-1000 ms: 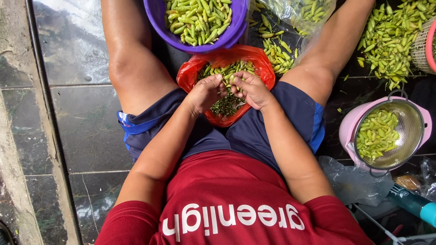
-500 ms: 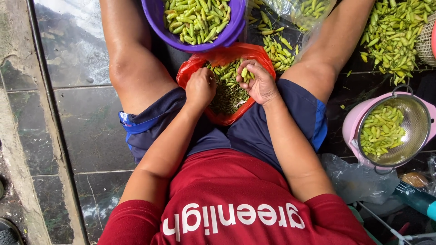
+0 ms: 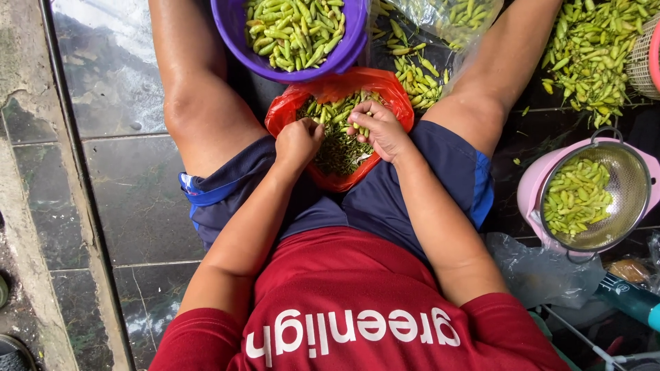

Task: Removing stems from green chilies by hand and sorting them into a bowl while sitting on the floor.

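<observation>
I sit on the floor with a red plastic bag (image 3: 385, 86) between my thighs, holding green chilies and a pile of dark stems (image 3: 338, 152). My left hand (image 3: 297, 143) is closed at the bag's left edge; what it holds is hidden. My right hand (image 3: 377, 129) rests over the bag's middle, fingers pinching a green chili (image 3: 357, 122). A purple bowl (image 3: 344, 58) full of green chilies (image 3: 292, 31) stands just beyond the bag.
A metal colander (image 3: 629, 175) with green chilies sits in a pink basin (image 3: 528, 189) at right. Loose chilies (image 3: 595, 55) lie on the dark floor at upper right, more under clear plastic (image 3: 440, 20). Grey tiles (image 3: 130, 192) and a concrete ledge (image 3: 27, 240) are left.
Both hands have shifted slightly within the bag; the right hand has moved from its rim to over the middle. The left hand has closed into a fist.
</observation>
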